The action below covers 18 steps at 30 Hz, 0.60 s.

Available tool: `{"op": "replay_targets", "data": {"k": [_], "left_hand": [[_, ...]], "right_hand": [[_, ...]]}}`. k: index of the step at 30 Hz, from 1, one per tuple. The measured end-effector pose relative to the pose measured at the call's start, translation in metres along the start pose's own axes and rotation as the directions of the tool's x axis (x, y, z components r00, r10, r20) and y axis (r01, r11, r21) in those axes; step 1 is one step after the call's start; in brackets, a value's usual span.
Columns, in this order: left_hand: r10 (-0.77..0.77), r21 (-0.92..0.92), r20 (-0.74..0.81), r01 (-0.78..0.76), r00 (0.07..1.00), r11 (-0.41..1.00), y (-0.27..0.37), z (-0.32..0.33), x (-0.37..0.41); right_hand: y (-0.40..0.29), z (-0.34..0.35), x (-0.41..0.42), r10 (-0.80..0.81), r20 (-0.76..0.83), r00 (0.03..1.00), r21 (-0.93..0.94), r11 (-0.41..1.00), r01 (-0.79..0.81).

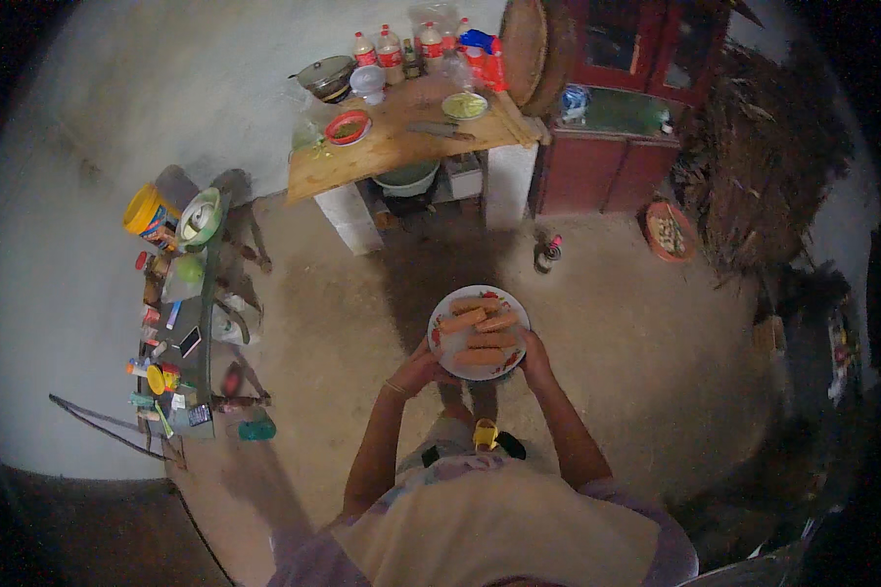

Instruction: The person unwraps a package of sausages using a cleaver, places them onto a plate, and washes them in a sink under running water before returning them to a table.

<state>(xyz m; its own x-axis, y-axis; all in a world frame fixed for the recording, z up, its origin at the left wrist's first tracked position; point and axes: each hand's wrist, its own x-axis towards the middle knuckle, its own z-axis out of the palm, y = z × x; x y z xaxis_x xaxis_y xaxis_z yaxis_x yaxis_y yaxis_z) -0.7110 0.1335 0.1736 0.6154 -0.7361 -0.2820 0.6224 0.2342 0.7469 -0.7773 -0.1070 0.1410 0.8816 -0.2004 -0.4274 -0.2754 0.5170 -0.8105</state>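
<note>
A white round plate (pixel 451 365) with red floral patterns on its rim is held out level in front of my body. Several orange-pink sausage-shaped pieces (pixel 493 340) lie on it, some resting across others. My left hand (pixel 420 369) grips the plate's left edge, a thin band around its wrist. Against the right edge is my right hand (pixel 534 359), its fingers partly hidden beneath the rim. Beyond the plate stands a wooden worktable (pixel 404 110). It bears a knife (pixel 440 130), a red bowl (pixel 348 128) of chopped greens and a plate of pale green slices (pixel 465 106).
Bottles (pixel 389 55) and a lidded pot (pixel 327 78) line the worktable's back. A crowded dark side table (pixel 198 323) runs along the left wall. On the concrete floor are a pink-topped item (pixel 548 254) and an orange basin (pixel 668 231), near a red cabinet (pixel 580 172) and brushwood (pixel 756 161).
</note>
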Motion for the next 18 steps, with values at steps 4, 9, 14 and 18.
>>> {"op": "replay_targets", "data": {"k": [4, 9, 14, 18], "left_hand": [[0.052, -0.033, -0.206, -0.060, 0.977, 0.998, 0.030, -0.022, 0.041], [0.128, -0.159, -0.281, -0.177, 0.951, 0.971, 0.054, -0.085, 0.089], [0.173, -0.146, -0.360, -0.238, 0.917, 0.960, 0.118, -0.121, 0.154], [0.239, -0.126, -0.457, -0.328, 0.857, 0.936, 0.160, -0.171, 0.199]], "right_hand": [[-0.020, 0.005, 0.083, 0.025, 0.118, 0.993, -0.216, 0.976, 0.001], [-0.104, 0.022, 0.165, 0.255, 0.468, 0.846, -0.247, 0.957, -0.152], [-0.055, -0.083, 0.310, -0.265, 0.191, 0.945, -0.844, 0.448, 0.296], [-0.096, -0.039, 0.368, -0.312, 0.419, 0.853, -0.902, -0.033, 0.431]]}}
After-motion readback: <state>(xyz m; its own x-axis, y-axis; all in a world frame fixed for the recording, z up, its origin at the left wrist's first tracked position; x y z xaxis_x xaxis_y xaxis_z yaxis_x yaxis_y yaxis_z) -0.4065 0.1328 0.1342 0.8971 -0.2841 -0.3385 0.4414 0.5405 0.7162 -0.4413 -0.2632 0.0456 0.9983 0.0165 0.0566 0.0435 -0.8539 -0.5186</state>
